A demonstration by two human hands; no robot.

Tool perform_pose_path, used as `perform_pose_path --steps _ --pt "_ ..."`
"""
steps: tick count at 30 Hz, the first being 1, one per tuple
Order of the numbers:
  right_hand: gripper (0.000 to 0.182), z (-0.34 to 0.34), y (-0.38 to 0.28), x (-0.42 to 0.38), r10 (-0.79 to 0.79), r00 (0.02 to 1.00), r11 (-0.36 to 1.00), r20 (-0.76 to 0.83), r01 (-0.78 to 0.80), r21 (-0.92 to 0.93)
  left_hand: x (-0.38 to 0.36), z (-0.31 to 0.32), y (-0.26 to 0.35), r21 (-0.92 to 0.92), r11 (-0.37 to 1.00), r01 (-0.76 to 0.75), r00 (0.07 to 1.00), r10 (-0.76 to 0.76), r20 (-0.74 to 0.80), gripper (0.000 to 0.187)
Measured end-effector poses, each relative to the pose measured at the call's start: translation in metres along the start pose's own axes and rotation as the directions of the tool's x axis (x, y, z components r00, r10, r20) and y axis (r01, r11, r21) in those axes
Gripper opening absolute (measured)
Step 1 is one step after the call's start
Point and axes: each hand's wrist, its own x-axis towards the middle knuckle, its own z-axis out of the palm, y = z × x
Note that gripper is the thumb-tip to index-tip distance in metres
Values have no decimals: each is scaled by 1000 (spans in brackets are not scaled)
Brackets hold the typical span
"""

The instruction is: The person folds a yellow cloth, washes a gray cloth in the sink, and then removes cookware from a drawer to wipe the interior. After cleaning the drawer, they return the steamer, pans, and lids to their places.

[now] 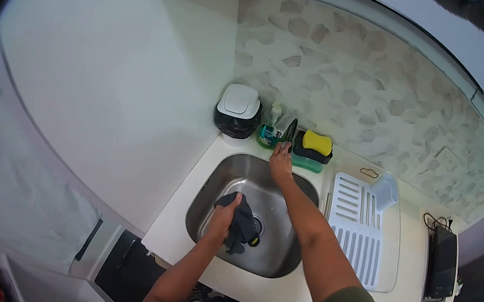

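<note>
A dark grey cloth (241, 227) hangs bunched in the steel sink (277, 256), with my left hand (222, 218) closed on its upper left part. A small yellow-and-black spot shows at the cloth's lower end, close to the drain (258, 225). At the back rim of the sink, my right hand (280, 163) reaches to the faucet (284, 131), its fingers closed round the lower part. Just left of the faucet stands a green soap pump bottle (268, 135). No running water can be made out.
A small white-lidded bin (240, 100) with a black bag stands behind the sink at left. Right of the faucet, a yellow sponge (318, 142) sits on a dark holder. A white dish rack (357, 227) and a black cooktop-like appliance (442, 263) lie farther right.
</note>
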Motion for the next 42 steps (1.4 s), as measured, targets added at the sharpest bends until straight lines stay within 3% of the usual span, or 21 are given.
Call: perform_pose_path --steps 4,6,9,16,19,21,25,27,28,29,30,31,32,33,34,36,37,38,39,40,42 --pt "59 -2 14 -2 -108 994 994 2 107 22 54 30 4 -57 998 35 999 -36 -19 32" --pt "57 -2 18 2 -119 993 993 4 119 2 74 45 6 184 979 84 992 -100 78 40" --pt "51 -3 18 2 -153 988 988 -7 153 9 115 55 0 365 923 120 945 -220 244 47" --pt "48 -13 23 1 -167 985 982 32 163 96 155 73 2 595 790 146 942 -295 160 37" --pt "51 -15 21 1 -129 991 984 39 123 129 180 64 -17 709 706 9 925 -274 262 35" --pt "52 -15 21 3 -121 992 984 43 115 133 173 65 -19 847 481 -227 962 -23 271 36" --pt "56 -23 27 5 -125 981 968 152 87 235 186 57 -39 866 363 -345 935 49 352 45" --pt "57 -36 32 0 -135 969 943 205 62 327 197 54 -55 873 342 -348 933 221 285 49" --pt "55 -41 31 -14 -77 997 886 1 68 459 199 52 -59 871 341 -352 931 220 290 49" --pt "53 -43 27 -31 13 981 809 -193 103 578 199 50 -60 822 498 -276 959 205 197 44" --pt "49 -36 18 -46 154 964 717 -219 44 696 201 49 -60 742 642 -196 979 176 106 40" --pt "46 -29 6 -65 292 930 601 -222 2 799 197 47 -54 742 641 -198 978 177 109 40" --pt "45 -30 -4 -83 275 903 602 -331 107 791 186 44 -39 547 834 -73 977 -52 209 35" --pt "48 -21 -10 -102 261 921 599 -291 82 797 176 42 -23 336 935 118 905 -241 351 31" --pt "48 3 -6 -119 259 922 595 -286 81 800 168 40 -9 336 934 121 907 -242 345 31" --pt "44 41 8 -138 139 987 351 78 -123 928 162 32 9 171 954 247 917 -287 276 29" --pt "44 46 8 -139 131 988 346 82 -123 930 164 21 14 168 949 268 901 -308 304 32" --pt "39 28 4 -136 284 891 -318 355 -261 911 165 16 8 169 948 271 904 -311 294 32" --pt "34 19 -2 -135 221 735 -849 641 -179 498 168 9 -4 153 921 359 883 -388 263 29" --pt "34 21 -21 -132 218 731 -851 646 -182 493 169 4 -18 133 886 444 855 -463 234 27" --pt "21 26 -71 -127 479 739 -348 474 -337 875 201 -30 -99 76 881 467 838 -469 278 21"
